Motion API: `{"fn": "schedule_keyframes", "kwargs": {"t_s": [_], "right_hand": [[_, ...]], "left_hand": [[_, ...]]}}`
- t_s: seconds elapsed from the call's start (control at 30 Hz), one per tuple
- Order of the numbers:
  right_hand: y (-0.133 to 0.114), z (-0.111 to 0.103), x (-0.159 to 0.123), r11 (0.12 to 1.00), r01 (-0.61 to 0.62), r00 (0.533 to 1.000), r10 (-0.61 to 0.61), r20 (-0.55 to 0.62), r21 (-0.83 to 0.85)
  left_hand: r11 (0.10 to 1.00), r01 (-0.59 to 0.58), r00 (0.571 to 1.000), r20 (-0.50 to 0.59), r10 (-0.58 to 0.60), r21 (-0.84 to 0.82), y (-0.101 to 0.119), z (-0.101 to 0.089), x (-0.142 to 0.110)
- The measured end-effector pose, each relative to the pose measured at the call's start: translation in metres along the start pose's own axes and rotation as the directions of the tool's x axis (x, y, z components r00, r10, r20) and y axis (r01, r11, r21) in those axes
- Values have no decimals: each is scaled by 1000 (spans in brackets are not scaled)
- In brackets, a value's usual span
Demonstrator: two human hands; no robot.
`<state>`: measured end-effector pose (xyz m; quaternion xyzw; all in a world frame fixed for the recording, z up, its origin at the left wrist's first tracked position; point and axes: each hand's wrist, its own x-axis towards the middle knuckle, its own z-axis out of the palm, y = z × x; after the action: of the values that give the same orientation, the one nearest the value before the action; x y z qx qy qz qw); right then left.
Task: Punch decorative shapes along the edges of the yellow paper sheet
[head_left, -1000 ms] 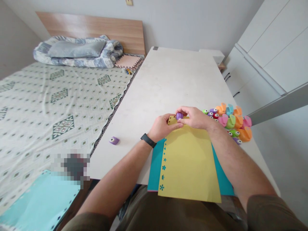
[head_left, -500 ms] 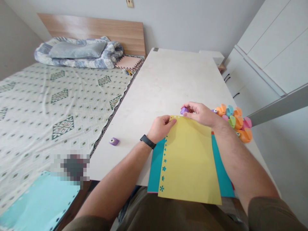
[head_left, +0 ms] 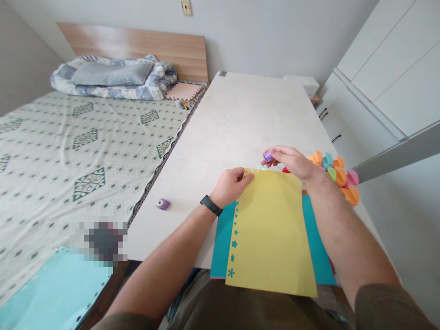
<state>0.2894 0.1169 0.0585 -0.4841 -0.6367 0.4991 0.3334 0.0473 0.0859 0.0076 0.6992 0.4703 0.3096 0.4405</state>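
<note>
At 12 o'clock from the middle of the yellow paper [head_left: 271,229], just past its top edge, is a small purple punch [head_left: 268,156]. My right hand [head_left: 292,161] holds it in bent fingers. My left hand [head_left: 233,185] is at 11 o'clock, with its thumb on top, pinching the paper's top left corner. I have a black band [head_left: 211,206] on that wrist.

Little cut-out shapes go down the paper's left side: a crown, a star, some flowers and tiny ones. A few more holes sit along the top, by my left thumb. Blue-green paper [head_left: 318,238] lies under the yellow one and peeks out at 3 and 9 o'clock.

Between 1 and 2 o'clock, a bunch of bright punches [head_left: 338,176] sits on the white table [head_left: 254,110], partly behind my right arm. Another purple punch [head_left: 162,204] rests between 9 and 10 o'clock. Light blue paper [head_left: 58,288] with cut edges lies between 8 and 9 o'clock.
</note>
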Motion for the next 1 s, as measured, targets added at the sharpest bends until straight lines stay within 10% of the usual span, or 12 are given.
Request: {"fn": "schedule_keyframes", "kwargs": {"t_s": [1.0], "right_hand": [[1, 3, 3, 933, -161, 981, 188, -56, 321]], "left_hand": [[997, -23, 1000, -8, 24, 70, 5, 0, -2]]}}
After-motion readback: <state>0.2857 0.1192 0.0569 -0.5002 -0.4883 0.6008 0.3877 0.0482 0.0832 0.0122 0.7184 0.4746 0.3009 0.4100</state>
